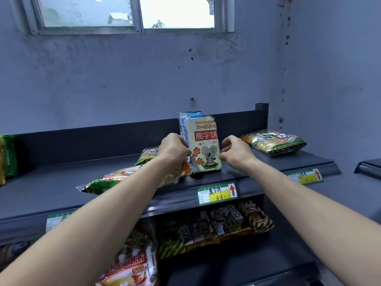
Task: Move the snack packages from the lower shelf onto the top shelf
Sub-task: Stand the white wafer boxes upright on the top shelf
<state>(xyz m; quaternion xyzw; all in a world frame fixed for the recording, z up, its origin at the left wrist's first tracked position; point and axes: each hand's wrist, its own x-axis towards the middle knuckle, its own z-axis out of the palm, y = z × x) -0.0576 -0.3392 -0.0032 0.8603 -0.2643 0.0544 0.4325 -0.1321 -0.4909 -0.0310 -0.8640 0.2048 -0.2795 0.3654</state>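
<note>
A cream bear biscuit package (206, 145) with a red label and a grey cartoon animal stands upright on the dark top shelf (51, 182). A blue and white package (185, 124) stands just behind it. My left hand (174, 148) pinches the biscuit package's left edge. At its right edge my right hand (237, 153) hovers with curled fingers spread, fingertips barely at the wrapper. Several snack packages (226, 223) lie on the lower shelf, along with a red and white bag (132, 265) under my left forearm.
On the top shelf lie a long green and orange bag (115, 178), a smaller bag (147, 155) behind it, a yellow-green package (274, 141) at the right and green bags (8, 157) at the far left. Price tags (217, 194) line the shelf front. A wall and window rise behind.
</note>
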